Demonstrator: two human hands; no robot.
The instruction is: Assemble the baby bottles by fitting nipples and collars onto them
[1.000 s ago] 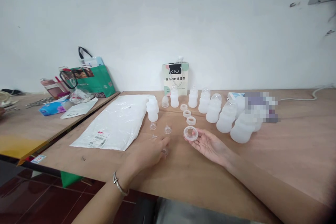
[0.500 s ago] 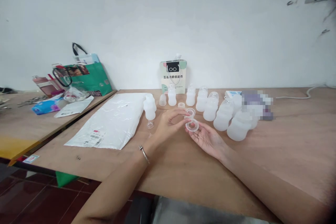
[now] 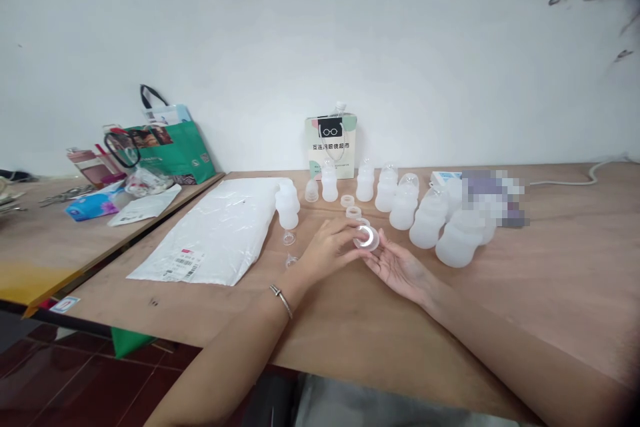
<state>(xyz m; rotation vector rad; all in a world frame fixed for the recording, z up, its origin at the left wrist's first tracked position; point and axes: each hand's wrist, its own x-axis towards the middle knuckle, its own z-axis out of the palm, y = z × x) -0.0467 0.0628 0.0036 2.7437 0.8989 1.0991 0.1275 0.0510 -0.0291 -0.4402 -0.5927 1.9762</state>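
Between my hands is a translucent bottle collar ring (image 3: 375,243), its middle bright white. My left hand (image 3: 330,248) pinches it from the left, fingertips over the face and thumb at the lower edge. From the right, my right hand (image 3: 400,271) grips the rim, with the palm turned up. Just behind lie several loose collar rings (image 3: 347,201), the nearest partly hidden by my left fingers. Left of my left hand are a clear bottle nipple (image 3: 289,237) and another clear nipple (image 3: 291,259), partly hidden by my wrist.
Several frosted baby bottles (image 3: 403,203) curve around the back and right. More bottles (image 3: 287,205) stand beside a white plastic mailer (image 3: 210,227) on the left. A paper bag (image 3: 331,147) is against the wall. A green bag (image 3: 177,147) and blue tissue pack (image 3: 95,202) occupy the left table.
My left fingertips have come down from above and behind onto the ring held by my right hand. The ring's centre, see-through before, now looks bright white. More loose rings are uncovered behind.
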